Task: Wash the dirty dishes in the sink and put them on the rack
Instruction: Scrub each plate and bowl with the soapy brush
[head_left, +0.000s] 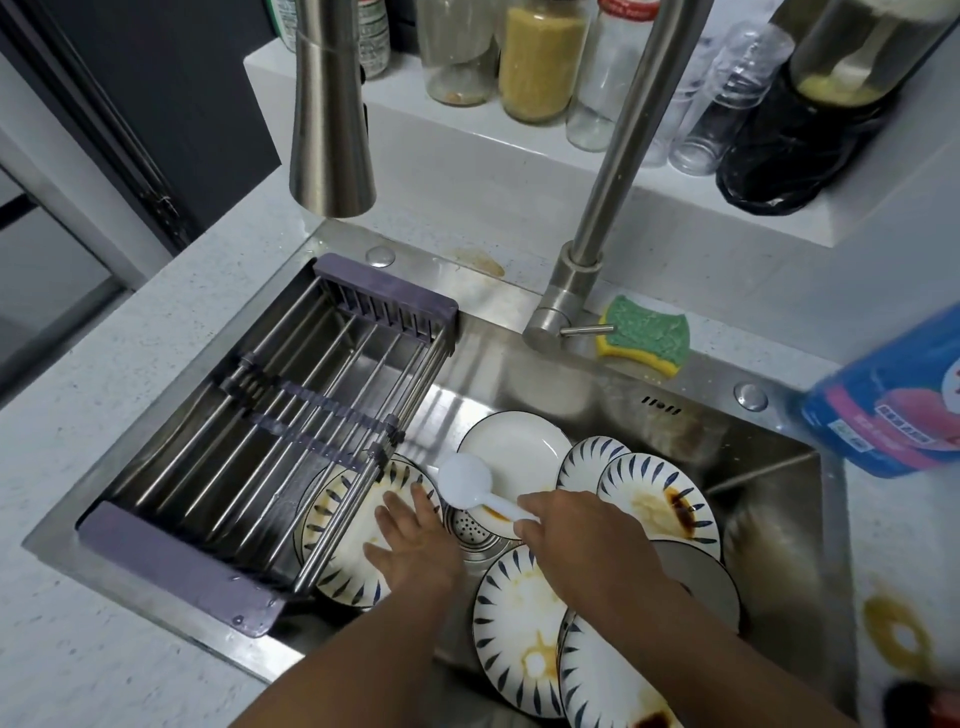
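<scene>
In the head view, the left hand (410, 540) lay open, fingers spread flat on a stained plate (348, 577) that sat partly under the rack (270, 410) at the left of the sink (571, 384). The right hand (576, 535) gripped the handle of a white spoon (465, 483), whose bowl hung near the drain among the dishes. The other plates (657, 499) lay overlapping in the right half of the sink, none yet on the rack. The sponge (644, 338) sat on the ledge just beside the tap (550, 322), well apart from both hands, and no stream showed from the spout. The step looked like taking up the first pieces. Doing it well probably meant sliding the plate out from beneath the rack bars rather than lifting it into them, and fetching the sponge first.
</scene>
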